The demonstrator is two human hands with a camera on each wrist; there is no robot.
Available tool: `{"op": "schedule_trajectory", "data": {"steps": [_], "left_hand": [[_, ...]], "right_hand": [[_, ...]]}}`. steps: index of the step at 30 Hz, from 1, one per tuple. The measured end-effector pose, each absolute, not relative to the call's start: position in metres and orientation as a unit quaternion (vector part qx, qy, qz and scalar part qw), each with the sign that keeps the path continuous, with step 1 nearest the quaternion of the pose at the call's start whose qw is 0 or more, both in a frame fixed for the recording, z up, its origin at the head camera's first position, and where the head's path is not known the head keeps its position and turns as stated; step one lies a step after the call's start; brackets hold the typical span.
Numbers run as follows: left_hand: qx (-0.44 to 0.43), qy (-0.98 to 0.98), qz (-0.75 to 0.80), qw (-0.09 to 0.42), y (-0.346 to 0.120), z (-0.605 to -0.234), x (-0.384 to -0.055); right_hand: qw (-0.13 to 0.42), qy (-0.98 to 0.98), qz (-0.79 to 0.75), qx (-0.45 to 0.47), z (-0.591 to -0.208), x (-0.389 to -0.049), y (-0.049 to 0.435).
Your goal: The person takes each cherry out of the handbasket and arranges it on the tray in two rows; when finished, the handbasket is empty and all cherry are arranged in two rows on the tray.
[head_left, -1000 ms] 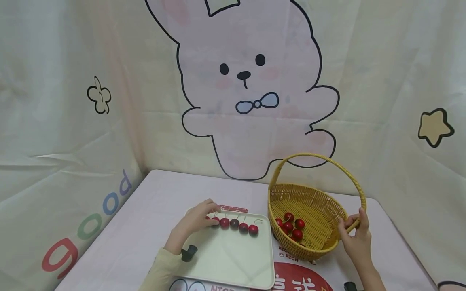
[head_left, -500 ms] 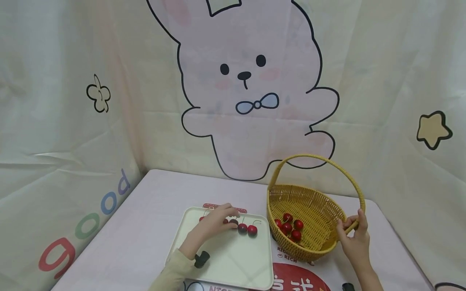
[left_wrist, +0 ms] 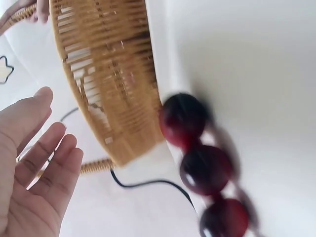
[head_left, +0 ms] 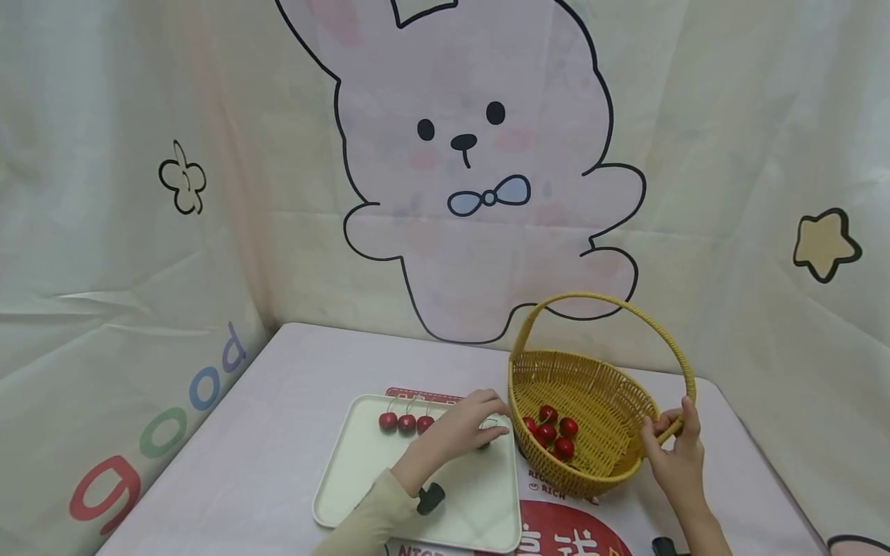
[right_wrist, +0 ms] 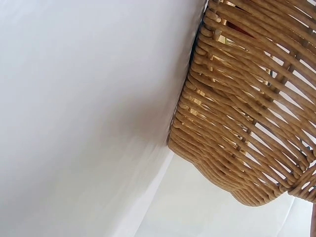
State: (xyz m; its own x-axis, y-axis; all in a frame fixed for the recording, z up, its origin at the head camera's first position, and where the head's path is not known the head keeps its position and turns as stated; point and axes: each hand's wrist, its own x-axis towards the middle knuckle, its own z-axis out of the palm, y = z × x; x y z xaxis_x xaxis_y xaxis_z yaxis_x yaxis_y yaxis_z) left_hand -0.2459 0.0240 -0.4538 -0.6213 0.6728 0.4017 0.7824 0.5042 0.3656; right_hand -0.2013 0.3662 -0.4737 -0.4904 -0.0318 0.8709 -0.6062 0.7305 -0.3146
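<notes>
My left hand (head_left: 455, 432) hovers over the right end of a cream tray (head_left: 358, 483). Its fingers are loosely bent and apart, with nothing between them in the left wrist view. A row of dark red cherries (head_left: 406, 424) with thin stems lies along the tray's far side; the hand hides part of the row in the head view. Up close, the left wrist view shows several cherries (left_wrist: 206, 170). With fingers and thumb, my right hand (head_left: 676, 455) grips the handle base of a yellow wicker basket (head_left: 591, 480). Inside the basket, several red cherries (head_left: 545, 434) sit on the left.
The tray and basket stand side by side on a white table (head_left: 278, 432). A red printed patch (head_left: 577, 529) shows on the surface in front of the basket. Behind the table hangs a cloth backdrop (head_left: 480, 262) with a cartoon rabbit.
My left hand has moved rightward along the cherry row, from its left end to the tray's right end near the basket. The right hand keeps its grip on the basket.
</notes>
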Motion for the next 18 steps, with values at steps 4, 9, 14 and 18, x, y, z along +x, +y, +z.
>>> {"op": "schedule_trajectory", "data": {"steps": [4,9,14,18], "left_hand": [[-0.440,-0.854,-0.255,0.110,0.046,-0.451,-0.248],[-0.456,-0.848,-0.252,0.100,0.069,-0.448,-0.251],[-0.453,-0.854,-0.246,0.070,0.087,-0.444,-0.255],[-0.458,-0.857,-0.233,0.042,0.101,-0.441,-0.260]], "right_hand": [[0.465,-0.806,0.309,0.199,-0.471,-0.201,0.365],[0.466,-0.804,0.309,0.200,-0.471,-0.201,0.365],[0.465,-0.806,0.308,0.199,-0.472,-0.201,0.366],[0.463,-0.807,0.308,0.198,-0.472,-0.201,0.366]]}}
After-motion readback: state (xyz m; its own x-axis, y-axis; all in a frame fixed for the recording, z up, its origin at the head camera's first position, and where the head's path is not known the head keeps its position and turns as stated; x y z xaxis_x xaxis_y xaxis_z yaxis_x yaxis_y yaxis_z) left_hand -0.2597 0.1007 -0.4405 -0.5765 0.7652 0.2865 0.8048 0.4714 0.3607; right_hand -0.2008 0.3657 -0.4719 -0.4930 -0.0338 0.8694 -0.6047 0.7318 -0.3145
